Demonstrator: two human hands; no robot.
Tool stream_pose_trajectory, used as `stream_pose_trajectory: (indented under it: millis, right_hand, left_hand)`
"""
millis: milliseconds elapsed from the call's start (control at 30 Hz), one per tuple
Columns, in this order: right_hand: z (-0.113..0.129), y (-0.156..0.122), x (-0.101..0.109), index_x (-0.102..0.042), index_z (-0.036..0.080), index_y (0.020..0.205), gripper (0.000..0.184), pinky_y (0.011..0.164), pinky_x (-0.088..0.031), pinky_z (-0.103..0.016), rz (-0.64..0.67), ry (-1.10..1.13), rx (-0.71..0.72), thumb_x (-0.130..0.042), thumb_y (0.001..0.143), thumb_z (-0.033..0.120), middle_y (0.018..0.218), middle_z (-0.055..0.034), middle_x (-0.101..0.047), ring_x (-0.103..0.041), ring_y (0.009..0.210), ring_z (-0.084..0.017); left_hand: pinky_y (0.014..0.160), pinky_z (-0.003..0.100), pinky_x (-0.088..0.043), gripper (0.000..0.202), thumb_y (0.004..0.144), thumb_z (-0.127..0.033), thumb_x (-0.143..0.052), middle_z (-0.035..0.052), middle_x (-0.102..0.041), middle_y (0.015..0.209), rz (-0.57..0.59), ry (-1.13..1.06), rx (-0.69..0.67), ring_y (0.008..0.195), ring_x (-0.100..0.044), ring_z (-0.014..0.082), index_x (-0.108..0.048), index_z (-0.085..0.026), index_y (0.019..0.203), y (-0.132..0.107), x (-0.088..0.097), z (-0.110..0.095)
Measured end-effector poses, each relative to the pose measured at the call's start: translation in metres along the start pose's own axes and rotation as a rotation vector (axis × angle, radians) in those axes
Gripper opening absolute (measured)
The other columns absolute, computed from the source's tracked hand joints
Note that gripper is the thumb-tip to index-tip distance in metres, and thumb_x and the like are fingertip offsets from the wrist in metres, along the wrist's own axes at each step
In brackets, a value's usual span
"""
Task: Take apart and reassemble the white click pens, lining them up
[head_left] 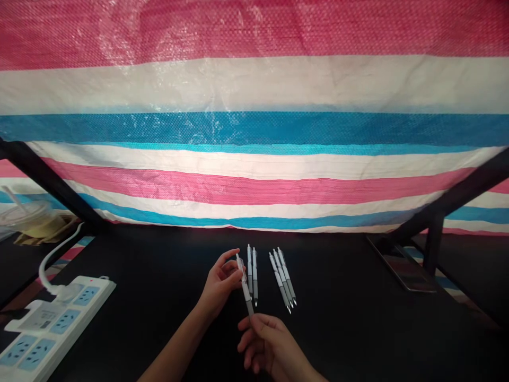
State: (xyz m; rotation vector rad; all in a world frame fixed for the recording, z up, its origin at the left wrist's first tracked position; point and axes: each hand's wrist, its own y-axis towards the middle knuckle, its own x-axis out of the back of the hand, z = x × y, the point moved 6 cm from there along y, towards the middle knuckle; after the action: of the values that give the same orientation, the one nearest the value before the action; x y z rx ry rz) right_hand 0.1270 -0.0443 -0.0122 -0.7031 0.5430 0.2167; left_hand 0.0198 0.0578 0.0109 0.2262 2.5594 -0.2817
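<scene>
Plastic cup [27,217] at far left with straw and pale yellow contents, then white power strip [51,329] on black bench [159,265]. Left hand [218,284] half closed around one white retractable pen [244,281], held above bench; right hand [262,342] pinching that pen's lower end. Two pens [252,273] lying just beside, then three pens [282,278].
</scene>
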Motion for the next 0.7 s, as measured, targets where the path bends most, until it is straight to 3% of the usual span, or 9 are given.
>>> stream_pose_trajectory:
  millis: [233, 433, 567, 700]
  right_hand:
    - [-0.002, 0.001, 0.000, -0.064, 0.010, 0.076, 0.045, 0.044, -0.036, -0.020, 0.045, 0.039, 0.009, -0.068, 0.072, 0.055, 0.058, -0.0067, -0.067, -0.059, 0.046, -0.013]
    - [0.005, -0.004, -0.004, -0.064, 0.008, 0.109, 0.054, 0.052, -0.046, -0.023, 0.118, 0.179, -0.027, -0.042, 0.090, 0.053, 0.096, -0.0143, -0.072, -0.067, 0.078, -0.020]
    - [0.008, -0.004, -0.005, -0.064, 0.007, 0.110, 0.057, 0.053, -0.047, -0.023, 0.146, 0.189, -0.019, -0.033, 0.094, 0.052, 0.098, -0.0144, -0.071, -0.067, 0.081, -0.020]
    - [0.009, -0.004, -0.007, -0.064, 0.007, 0.111, 0.059, 0.052, -0.048, -0.023, 0.162, 0.190, -0.018, -0.033, 0.093, 0.054, 0.097, -0.0142, -0.071, -0.067, 0.082, -0.020]
  left_hand:
    - [0.060, 0.025, -0.053, 0.045, 0.069, -0.023, -0.080, 0.0015, -0.064, 0.081, -0.005, -0.006, 0.006, 0.067, -0.061, 0.0134, -0.062, -0.023, 0.111, 0.000, -0.002, 0.005]
    - [0.056, 0.021, -0.051, 0.036, 0.069, -0.024, -0.079, -0.0007, -0.062, 0.078, -0.053, 0.023, -0.019, 0.066, -0.060, 0.0121, -0.064, -0.023, 0.102, 0.001, 0.004, 0.002]
    - [0.055, 0.021, -0.051, 0.030, 0.068, -0.024, -0.080, -0.0002, -0.062, 0.075, -0.049, 0.038, -0.013, 0.065, -0.060, 0.0123, -0.067, -0.019, 0.095, 0.001, 0.005, 0.002]
    - [0.055, 0.020, -0.050, 0.038, 0.070, -0.024, -0.079, 0.0004, -0.063, 0.077, -0.050, 0.048, -0.001, 0.065, -0.060, 0.0115, -0.064, -0.021, 0.105, 0.002, 0.003, 0.003]
